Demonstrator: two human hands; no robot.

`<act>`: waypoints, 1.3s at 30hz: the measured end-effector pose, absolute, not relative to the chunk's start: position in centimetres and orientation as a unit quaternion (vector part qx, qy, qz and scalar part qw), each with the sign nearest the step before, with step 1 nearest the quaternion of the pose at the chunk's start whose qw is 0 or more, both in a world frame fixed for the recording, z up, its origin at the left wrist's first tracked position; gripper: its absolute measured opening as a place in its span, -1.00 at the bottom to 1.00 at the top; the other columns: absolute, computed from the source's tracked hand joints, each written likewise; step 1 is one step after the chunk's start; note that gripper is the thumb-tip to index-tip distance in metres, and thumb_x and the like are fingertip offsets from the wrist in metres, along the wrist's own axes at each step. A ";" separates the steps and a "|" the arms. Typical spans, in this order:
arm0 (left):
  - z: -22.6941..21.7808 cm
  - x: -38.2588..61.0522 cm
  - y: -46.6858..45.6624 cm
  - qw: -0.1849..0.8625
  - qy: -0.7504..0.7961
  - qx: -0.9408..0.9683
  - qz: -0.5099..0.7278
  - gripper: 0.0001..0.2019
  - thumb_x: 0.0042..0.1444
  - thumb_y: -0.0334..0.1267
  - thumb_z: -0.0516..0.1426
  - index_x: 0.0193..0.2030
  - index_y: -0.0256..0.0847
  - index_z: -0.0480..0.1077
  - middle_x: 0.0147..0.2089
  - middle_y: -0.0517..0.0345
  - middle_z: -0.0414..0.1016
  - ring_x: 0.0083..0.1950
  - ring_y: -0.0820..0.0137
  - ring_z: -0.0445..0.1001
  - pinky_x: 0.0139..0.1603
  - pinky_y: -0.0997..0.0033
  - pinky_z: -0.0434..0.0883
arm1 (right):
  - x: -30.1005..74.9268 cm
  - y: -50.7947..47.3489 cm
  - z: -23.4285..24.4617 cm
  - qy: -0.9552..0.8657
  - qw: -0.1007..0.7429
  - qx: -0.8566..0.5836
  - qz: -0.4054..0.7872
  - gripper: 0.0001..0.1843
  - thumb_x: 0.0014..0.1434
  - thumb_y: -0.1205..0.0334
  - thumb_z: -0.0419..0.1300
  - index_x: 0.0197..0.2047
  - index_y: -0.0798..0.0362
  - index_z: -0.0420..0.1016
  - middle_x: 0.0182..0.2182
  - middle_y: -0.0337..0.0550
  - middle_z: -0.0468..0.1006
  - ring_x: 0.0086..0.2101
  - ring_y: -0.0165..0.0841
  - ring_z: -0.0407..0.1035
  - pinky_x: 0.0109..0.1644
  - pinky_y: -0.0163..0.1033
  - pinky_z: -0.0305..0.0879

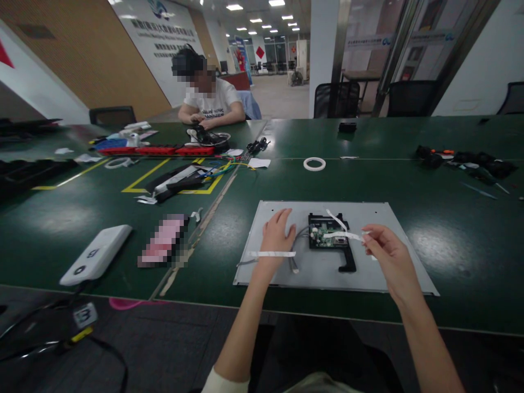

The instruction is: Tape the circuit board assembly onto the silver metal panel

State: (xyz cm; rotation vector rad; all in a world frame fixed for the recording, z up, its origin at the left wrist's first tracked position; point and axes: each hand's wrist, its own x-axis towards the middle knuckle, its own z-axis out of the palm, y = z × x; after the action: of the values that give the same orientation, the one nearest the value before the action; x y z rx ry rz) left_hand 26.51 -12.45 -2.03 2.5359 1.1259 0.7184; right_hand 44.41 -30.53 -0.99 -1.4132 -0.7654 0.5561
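Note:
A flat grey metal panel (286, 275) lies on the table in front of me. On it sits a black bracket (347, 261) with a green circuit board (319, 238). My right hand (385, 248) pinches the end of a strip of white tape (347, 235) that stretches left across the board. A second white strip (334, 219) slants over the bracket's upper part. My left hand (279, 234) hovers at or rests on the panel's left side, fingers apart, holding nothing. Another tape strip (289, 254) lies across its wrist. Grey cables (301, 234) run beside the bracket.
A tape roll (308, 167) lies beyond the panel. Left are a white power bank (98, 254), a blurred pink phone-like object (164, 240) and a black part with wires (176, 183). Dark tools (483, 164) lie far right. A person (213, 98) sits across the table.

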 end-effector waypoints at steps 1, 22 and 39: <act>-2.2 25.9 -12.3 0.163 0.376 0.871 0.272 -0.60 0.18 -0.33 0.00 0.18 -0.21 0.21 0.19 -0.04 0.31 0.21 0.26 0.28 0.22 0.11 0.22 | 44.5 -30.5 -1.2 -0.335 0.657 -0.627 0.249 -0.68 0.14 0.05 0.20 -0.10 0.08 0.42 -0.36 -0.17 0.38 -0.38 -0.41 0.28 -0.36 -0.38 0.24; -2.5 22.2 -16.3 0.152 0.404 0.898 0.086 -0.26 0.00 -0.23 0.16 0.33 -0.04 -0.04 0.33 -0.01 0.10 0.38 0.09 -0.03 0.25 -0.26 -0.03 | 39.4 -27.4 -2.8 -0.354 0.663 -0.564 0.341 -0.65 0.21 -0.04 0.12 -0.16 0.08 0.44 -0.21 -0.08 0.46 -0.18 -0.28 0.36 -0.26 -0.32 0.32; -4.8 28.5 -25.4 0.154 0.284 0.935 0.146 -0.50 0.26 -0.18 -0.09 0.32 -0.23 0.03 0.34 0.00 0.11 0.37 0.30 0.02 0.35 0.07 0.03 | 47.8 -31.9 -8.3 -0.404 0.441 -0.791 0.124 -0.59 0.16 -0.06 0.09 -0.07 0.06 0.38 -0.49 -0.26 0.37 -0.48 -0.37 0.28 -0.35 -0.30 0.17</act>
State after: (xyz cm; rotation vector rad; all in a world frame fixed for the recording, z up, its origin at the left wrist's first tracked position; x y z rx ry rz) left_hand 28.54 -25.37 -4.78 2.6806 0.8131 0.4187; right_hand 47.76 -31.86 -8.26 -1.9645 -1.0037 0.3080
